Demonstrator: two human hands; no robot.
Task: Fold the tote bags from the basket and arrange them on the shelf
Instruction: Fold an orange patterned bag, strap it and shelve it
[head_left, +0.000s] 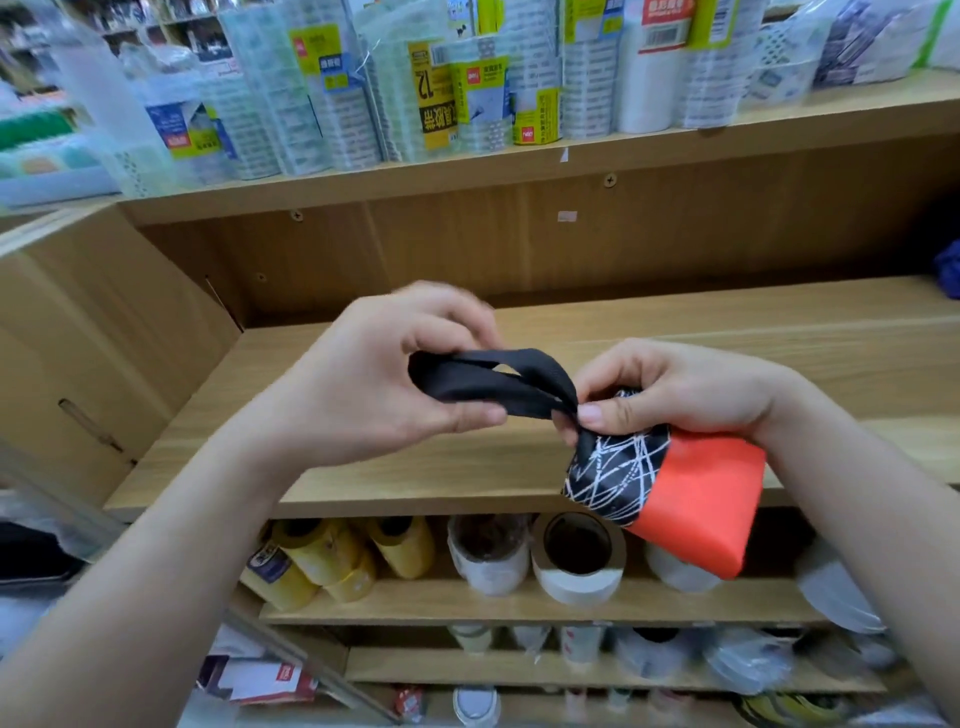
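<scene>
A folded tote bag (675, 493), orange with a black band of white scribbled lines, hangs in the air in front of a wooden shelf (727, 332). My right hand (670, 389) pinches the top of the folded bundle where the straps leave it. My left hand (374, 374) grips the bag's black straps (493, 379), which are pulled out to the left and looped round its fingers. Both hands hover above the front edge of the shelf board. The basket is out of view.
The shelf above holds packs of tape rolls (441, 88) and plastic-wrapped goods. Below the wooden board stand yellow tape rolls (332, 561) and white tape rolls (576, 556). A blue item (948, 270) lies at the board's far right. A wooden side panel (78, 374) closes off the left.
</scene>
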